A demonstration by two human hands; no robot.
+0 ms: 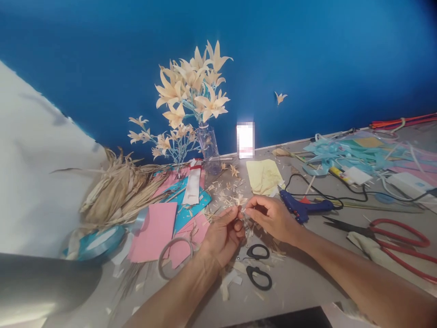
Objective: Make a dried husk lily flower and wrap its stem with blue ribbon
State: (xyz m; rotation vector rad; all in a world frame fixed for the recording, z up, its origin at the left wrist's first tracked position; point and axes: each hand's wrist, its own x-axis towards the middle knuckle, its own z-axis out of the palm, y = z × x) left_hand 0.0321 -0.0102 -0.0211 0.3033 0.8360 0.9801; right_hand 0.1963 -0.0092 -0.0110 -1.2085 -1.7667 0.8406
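My left hand (221, 234) pinches a small pale husk flower (240, 200) between thumb and fingertips, its petals showing just above them. Close against its right side, my right hand (271, 218) is closed in a pinch; what lies between those fingertips is too small to make out. Black-handled scissors (258, 264) lie on the table just below both hands. A blue glue gun (303, 207) rests right of my right hand. Pale husk scraps (225, 187) are scattered around and beyond my fingers.
Behind stand a clear vase (209, 148) of cream flowers (194, 82) and a smaller bunch (175, 141). Dried husks (119, 191), pink paper (153, 232) and tape rolls (105, 241) lie left. Red-handled scissors (399, 232), a black cord (355, 200) and blue ribbons (348, 152) lie right.
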